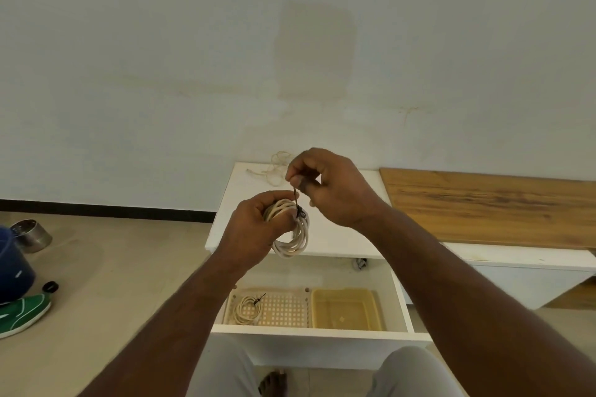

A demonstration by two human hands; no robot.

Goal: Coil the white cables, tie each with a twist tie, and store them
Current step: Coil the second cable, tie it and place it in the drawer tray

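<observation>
Head view: left hand [258, 229] gripping second coiled cable [292, 235], right hand [325, 190] pinching its twist tie [296, 198]; one tied coil [246, 309] lying in the drawer [316, 330], another cable [274, 167] waiting uncoiled at the desk's [338, 235] far edge.

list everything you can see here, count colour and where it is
coiled cable: 1, white, held up above the open drawer
twist tie: 1, dark, wrapped on that coil, free end pulled upward
tied coil: 1, white with a dark tie, in the perforated basket
perforated basket: 1, pale pink, left part of the drawer
tray: 1, yellow, right part of the drawer
drawer: 1, white, pulled open
loose cable: 1, white, on the cabinet top by the wall
cabinet top: 1, white
wooden board: 1, brown, right of the cabinet top
steel bowl: 1, silver, floor at left
shoe: 1, green, floor at left
left hand: grips the coiled cable
right hand: pinches the twist tie's end
</observation>
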